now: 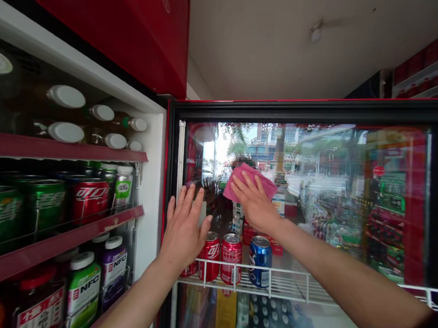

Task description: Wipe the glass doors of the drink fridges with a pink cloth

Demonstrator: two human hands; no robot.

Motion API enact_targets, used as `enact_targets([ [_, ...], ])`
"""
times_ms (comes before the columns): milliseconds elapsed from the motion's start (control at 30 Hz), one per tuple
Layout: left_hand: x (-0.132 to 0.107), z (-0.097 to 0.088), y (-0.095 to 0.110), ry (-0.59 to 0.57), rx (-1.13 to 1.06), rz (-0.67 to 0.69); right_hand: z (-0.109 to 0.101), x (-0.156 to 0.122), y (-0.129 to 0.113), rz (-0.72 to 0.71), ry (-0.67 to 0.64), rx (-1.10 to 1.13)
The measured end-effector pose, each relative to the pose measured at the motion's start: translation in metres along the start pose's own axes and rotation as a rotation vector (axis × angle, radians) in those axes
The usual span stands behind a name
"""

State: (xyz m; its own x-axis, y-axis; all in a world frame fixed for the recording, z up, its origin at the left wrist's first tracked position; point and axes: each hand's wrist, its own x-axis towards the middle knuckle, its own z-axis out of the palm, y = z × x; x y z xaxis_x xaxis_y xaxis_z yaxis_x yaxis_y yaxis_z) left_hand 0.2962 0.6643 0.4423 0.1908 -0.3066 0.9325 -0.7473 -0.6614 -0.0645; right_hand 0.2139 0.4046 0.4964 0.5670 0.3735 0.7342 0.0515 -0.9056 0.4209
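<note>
My left hand rests bare and open on the glass door of a drinks cooler, well apart from my right hand, which presses a pink cloth flat against that door. Behind the glass, below the cloth, red cans and a blue can stand on a white wire shelf.
</note>
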Motion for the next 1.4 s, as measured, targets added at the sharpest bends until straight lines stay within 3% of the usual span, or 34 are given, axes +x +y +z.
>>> enact_targets([
  [200, -0.002, -0.007, -0.016, -0.009, -0.008, -0.017, 0.019, 0.089, -0.058, -0.282, -0.084, -0.078],
  [300, 0.004, -0.010, -0.021, -0.002, 0.020, -0.040, 0.015, 0.124, -0.066, -0.400, -0.110, -0.173],
  [400, 0.015, -0.012, -0.019, 0.024, 0.052, -0.061, 0.009, 0.140, -0.060, -0.466, -0.110, -0.215],
  [500, 0.026, -0.011, -0.008, 0.058, 0.062, -0.073, 0.005, 0.137, -0.042, -0.435, -0.056, -0.204],
  [600, 0.035, -0.007, 0.008, 0.070, 0.055, -0.069, -0.004, 0.117, -0.013, -0.268, 0.035, -0.168],
  [867, 0.053, 0.011, 0.042, 0.074, -0.010, -0.040, -0.065, 0.011, 0.115, 0.234, 0.264, -0.236],
  [967, 0.057, 0.013, 0.052, 0.086, -0.020, -0.027, -0.074, -0.017, 0.138, 0.370, 0.327, -0.260],
  [1033, 0.060, 0.012, 0.058, 0.088, -0.022, -0.017, -0.069, -0.017, 0.132, 0.385, 0.310, -0.246],
  [1100, 0.064, 0.012, 0.063, 0.089, -0.026, -0.008, -0.056, -0.001, 0.109, 0.317, 0.262, -0.208],
  [1267, 0.074, 0.019, 0.079, 0.105, -0.044, -0.005, -0.021, 0.052, 0.040, -0.042, 0.109, -0.171],
  [1333, 0.078, 0.026, 0.086, 0.104, -0.051, 0.002, -0.018, 0.060, 0.035, -0.125, 0.081, -0.227],
  [1400, 0.081, 0.033, 0.093, 0.106, -0.063, 0.016, -0.022, 0.055, 0.045, -0.147, 0.084, -0.268],
])
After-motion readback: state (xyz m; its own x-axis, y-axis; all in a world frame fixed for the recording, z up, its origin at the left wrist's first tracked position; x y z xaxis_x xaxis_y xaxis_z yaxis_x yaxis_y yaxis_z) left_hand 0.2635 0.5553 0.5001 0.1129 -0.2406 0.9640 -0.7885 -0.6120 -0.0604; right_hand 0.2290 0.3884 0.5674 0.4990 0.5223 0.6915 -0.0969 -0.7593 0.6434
